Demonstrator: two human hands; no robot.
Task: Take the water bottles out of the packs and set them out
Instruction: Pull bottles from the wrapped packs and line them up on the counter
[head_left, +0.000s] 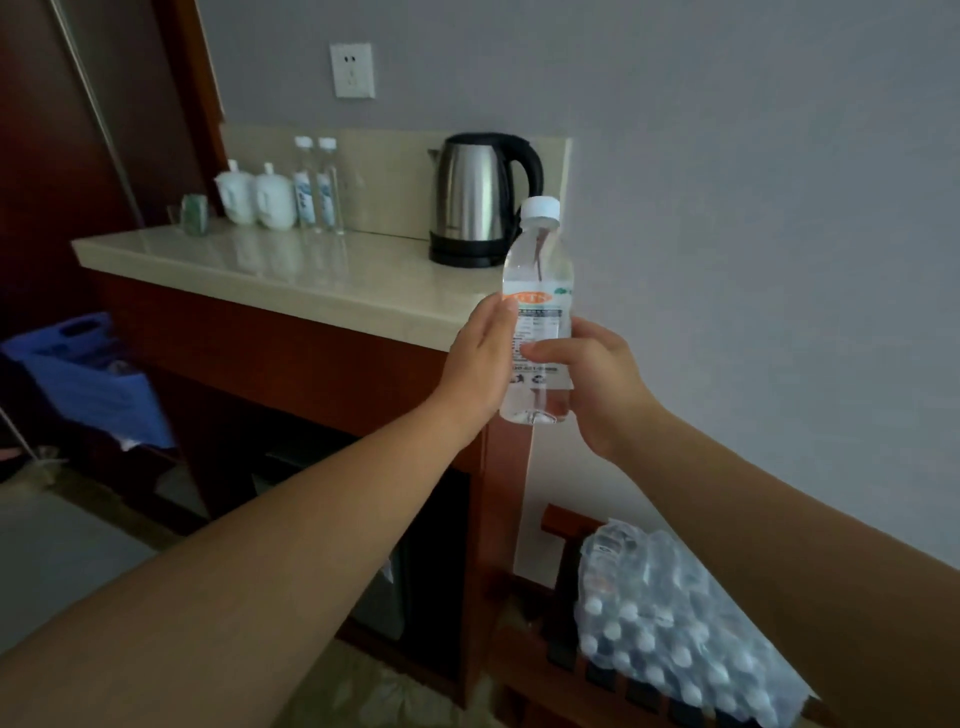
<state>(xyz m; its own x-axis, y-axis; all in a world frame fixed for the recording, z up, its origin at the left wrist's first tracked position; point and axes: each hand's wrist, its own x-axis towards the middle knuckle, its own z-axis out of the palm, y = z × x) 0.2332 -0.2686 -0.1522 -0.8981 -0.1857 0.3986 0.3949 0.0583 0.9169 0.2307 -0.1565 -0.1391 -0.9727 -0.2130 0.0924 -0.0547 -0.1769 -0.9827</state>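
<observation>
You are in a hotel room: beyond your left hand (480, 364), a counter (291, 275) holds a kettle (475, 197), 2 cups (257, 196), 2 bottles (314, 182).

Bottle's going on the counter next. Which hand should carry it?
Probably the left hand: it holds the bottle on the side toward the counter, so no crossing. The right hand grips the far side.

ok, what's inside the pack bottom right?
White-capped water bottles in rows, seen through the pack's clear wrap. The right arm covers its right side, so no full count.
</observation>
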